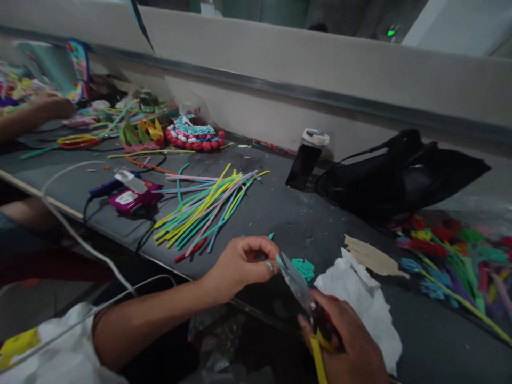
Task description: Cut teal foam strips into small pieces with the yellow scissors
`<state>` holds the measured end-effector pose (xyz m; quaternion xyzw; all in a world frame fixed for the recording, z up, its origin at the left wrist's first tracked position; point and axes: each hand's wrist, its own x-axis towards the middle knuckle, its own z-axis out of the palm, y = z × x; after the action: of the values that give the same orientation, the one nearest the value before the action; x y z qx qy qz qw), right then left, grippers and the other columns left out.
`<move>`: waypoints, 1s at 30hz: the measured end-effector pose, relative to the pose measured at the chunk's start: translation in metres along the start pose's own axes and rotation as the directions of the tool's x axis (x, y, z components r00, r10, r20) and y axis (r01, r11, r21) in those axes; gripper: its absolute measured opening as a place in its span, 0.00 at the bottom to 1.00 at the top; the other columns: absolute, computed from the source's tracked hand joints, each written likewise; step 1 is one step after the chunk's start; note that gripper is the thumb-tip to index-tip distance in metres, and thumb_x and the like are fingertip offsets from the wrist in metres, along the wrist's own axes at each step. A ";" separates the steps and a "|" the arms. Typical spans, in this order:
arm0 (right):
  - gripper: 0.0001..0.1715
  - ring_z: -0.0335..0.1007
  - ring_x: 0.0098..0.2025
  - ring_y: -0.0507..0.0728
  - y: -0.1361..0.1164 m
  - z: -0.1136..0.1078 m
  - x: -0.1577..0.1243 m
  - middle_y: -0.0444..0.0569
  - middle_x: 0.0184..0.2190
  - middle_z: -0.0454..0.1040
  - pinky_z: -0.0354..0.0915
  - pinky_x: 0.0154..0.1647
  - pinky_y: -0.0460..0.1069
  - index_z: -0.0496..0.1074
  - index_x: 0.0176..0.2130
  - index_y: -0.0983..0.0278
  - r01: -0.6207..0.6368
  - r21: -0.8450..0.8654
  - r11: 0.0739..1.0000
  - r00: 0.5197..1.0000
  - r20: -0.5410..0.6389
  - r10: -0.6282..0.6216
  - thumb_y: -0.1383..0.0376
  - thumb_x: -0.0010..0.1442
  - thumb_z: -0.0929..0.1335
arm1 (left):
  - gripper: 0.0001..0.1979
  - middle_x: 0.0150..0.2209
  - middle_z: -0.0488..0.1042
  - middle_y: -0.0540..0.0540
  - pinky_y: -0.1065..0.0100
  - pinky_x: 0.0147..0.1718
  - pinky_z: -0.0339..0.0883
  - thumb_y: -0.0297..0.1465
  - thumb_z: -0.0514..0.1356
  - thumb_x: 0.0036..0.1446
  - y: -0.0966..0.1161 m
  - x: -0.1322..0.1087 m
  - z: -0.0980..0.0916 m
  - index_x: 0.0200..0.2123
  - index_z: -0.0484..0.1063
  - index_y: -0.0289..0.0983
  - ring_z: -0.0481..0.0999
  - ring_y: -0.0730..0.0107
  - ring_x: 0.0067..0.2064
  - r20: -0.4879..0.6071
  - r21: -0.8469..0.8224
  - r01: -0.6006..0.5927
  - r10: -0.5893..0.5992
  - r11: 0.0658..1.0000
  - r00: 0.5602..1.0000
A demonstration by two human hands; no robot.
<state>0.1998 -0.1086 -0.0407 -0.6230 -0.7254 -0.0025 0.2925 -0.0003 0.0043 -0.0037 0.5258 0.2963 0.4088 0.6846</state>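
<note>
Dark tabletop (280, 213) is strewn with coloured strips (204, 208). Scissors (298, 282) are gripped in the closed right hand (348, 346) at the front edge. A teal piece (279, 261) is pinched at their blades by the left hand (244, 264), fingers curled, beside cut teal bits (304, 268)

Worktable, by the clock from the hands at its near edge.
Scissors (294, 277) sit in the right hand (344, 346), a scrap (280, 261) in the left hand (244, 264); cut pieces (304, 268) lie on the table (280, 213) at 12 o'clock, a bottle (306, 160) far behind them (near the wall (280, 106)). Strips (204, 208) lie at 10, a glue gun (128, 200) left of them. A cloth (360, 309) lies at 3, craft flowers (452, 261) beyond it, a bag (400, 170) at 2.
</note>
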 end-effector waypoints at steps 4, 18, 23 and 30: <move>0.18 0.77 0.39 0.59 0.002 -0.001 -0.003 0.47 0.36 0.78 0.73 0.32 0.48 0.69 0.51 0.58 -0.002 -0.039 0.999 0.998 0.063 0.005 0.59 0.61 0.66 | 0.03 0.29 0.70 0.50 0.73 0.34 0.62 0.25 0.64 0.46 0.001 -0.002 0.001 0.26 0.71 0.32 0.68 0.76 0.32 0.003 0.041 0.008 -0.008 0.999 1.000; 0.19 0.76 0.37 0.57 0.009 -0.002 -0.011 0.45 0.33 0.77 0.71 0.33 0.47 0.70 0.51 0.57 -0.046 -0.034 0.998 0.995 0.091 0.049 0.63 0.59 0.63 | 0.04 0.29 0.70 0.50 0.74 0.33 0.62 0.26 0.64 0.47 -0.002 0.000 0.001 0.26 0.72 0.32 0.67 0.78 0.31 0.009 0.072 0.027 -0.028 0.997 1.000; 0.22 0.76 0.35 0.56 0.012 0.000 -0.014 0.46 0.36 0.78 0.71 0.33 0.47 0.69 0.52 0.58 0.004 -0.014 1.000 0.999 0.035 -0.004 0.66 0.58 0.63 | 0.04 0.28 0.70 0.51 0.74 0.33 0.61 0.26 0.64 0.46 0.000 0.000 0.002 0.26 0.71 0.32 0.67 0.78 0.30 0.001 0.088 0.036 -0.036 0.995 0.999; 0.25 0.77 0.34 0.56 0.017 -0.002 -0.015 0.47 0.36 0.79 0.72 0.31 0.47 0.69 0.54 0.59 0.069 -0.047 0.996 0.996 0.066 -0.066 0.68 0.57 0.63 | 0.04 0.28 0.70 0.50 0.74 0.32 0.60 0.25 0.64 0.45 0.001 0.001 0.001 0.24 0.71 0.32 0.66 0.78 0.30 0.000 0.109 0.035 -0.035 0.993 0.999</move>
<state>0.2172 -0.1190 -0.0520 -0.6048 -0.7549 -0.0101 0.2534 0.0004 0.0045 -0.0029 0.5576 0.3268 0.3795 0.6620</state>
